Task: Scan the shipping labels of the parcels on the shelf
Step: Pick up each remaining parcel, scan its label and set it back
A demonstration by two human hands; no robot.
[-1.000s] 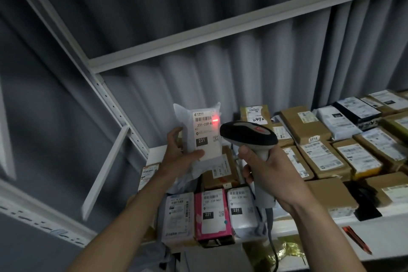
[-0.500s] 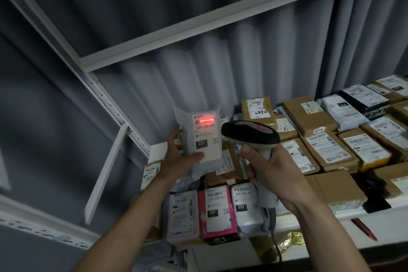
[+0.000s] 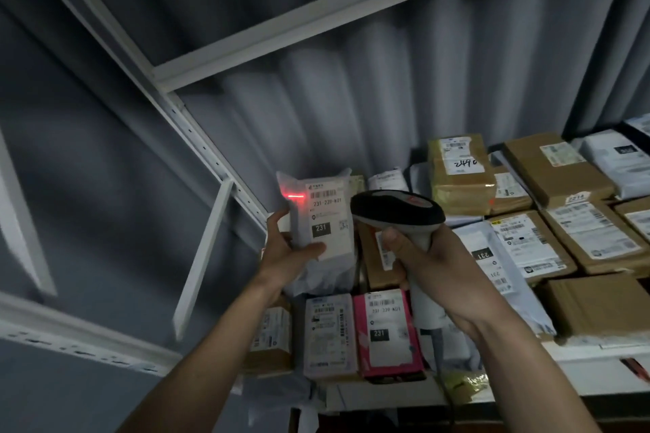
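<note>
My left hand (image 3: 286, 253) grips a white bagged parcel (image 3: 322, 218) upright above the shelf, its shipping label facing me with a black "231" tag. A red scan line glows at the label's upper left edge. My right hand (image 3: 431, 274) grips the handle of a black and grey barcode scanner (image 3: 397, 209), whose head points left at the parcel, almost touching it. Below my hands lie a pink parcel (image 3: 387, 334) and a pale labelled parcel (image 3: 329, 337) at the shelf's front.
Several brown cardboard boxes (image 3: 552, 165) and white mailer bags (image 3: 492, 253) with labels cover the white shelf (image 3: 598, 376) to the right. A white shelf upright (image 3: 190, 126) and crossbar (image 3: 316, 17) stand left and above. Grey curtain hangs behind. The scanner's cable drops below the shelf's front edge.
The red scan line has shifted from the label's barcode to its upper left edge. The view has swung left, so the boxes sit further right. Both hands keep their hold.
</note>
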